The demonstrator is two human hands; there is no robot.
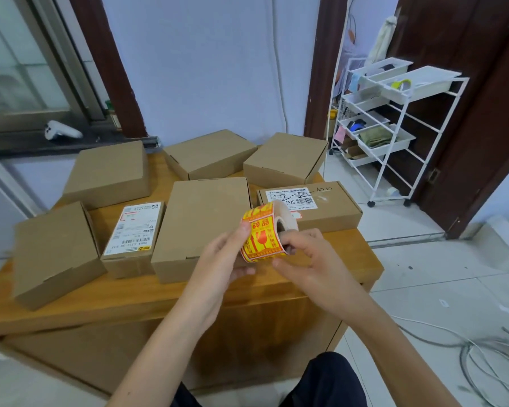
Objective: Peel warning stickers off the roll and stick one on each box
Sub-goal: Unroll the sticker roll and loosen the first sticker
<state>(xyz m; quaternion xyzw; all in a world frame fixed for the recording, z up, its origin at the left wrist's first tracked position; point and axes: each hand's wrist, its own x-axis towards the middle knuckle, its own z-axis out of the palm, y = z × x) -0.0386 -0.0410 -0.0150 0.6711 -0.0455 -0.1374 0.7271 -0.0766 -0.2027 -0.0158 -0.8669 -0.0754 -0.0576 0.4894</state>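
Observation:
A roll of yellow and red warning stickers [262,233] is held up above the front of the wooden table [130,301]. My left hand [224,259] grips its left side, thumb on the printed face. My right hand [309,259] holds the roll from the right, fingers at its core. Several brown cardboard boxes lie on the table: a plain one [206,221] just behind the roll, one with a white label [133,236] to its left, another labelled one [321,204] to the right. I see no warning sticker on any box.
More plain boxes stand at the near left [53,251], back left [109,171], back middle [209,154] and back right [285,160]. A white wire trolley [394,127] stands on the tiled floor to the right. Cables [488,356] lie on the floor at the lower right.

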